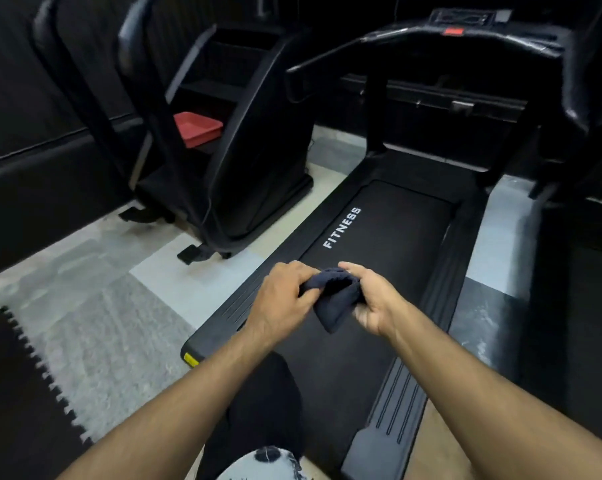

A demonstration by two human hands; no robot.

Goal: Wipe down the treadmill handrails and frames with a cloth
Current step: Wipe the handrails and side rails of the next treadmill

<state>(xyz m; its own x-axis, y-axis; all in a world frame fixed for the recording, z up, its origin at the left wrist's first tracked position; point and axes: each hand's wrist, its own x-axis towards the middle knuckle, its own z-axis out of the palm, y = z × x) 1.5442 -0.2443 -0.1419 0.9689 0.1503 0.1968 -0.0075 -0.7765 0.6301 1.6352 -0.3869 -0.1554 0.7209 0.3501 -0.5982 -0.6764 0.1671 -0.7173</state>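
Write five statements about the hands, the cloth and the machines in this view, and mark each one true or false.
1. The left hand and the right hand both grip the cloth. True.
2. The cloth is pressed against the handrail. False: it is held in the air above the belt, well short of the handrail.
3. The belt bears the word FITNESS. True.
4. The red tray lies on the belt. False: it sits on a step of the stair machine, left of the treadmill.
5. The cloth is white. False: it is dark, close to navy.
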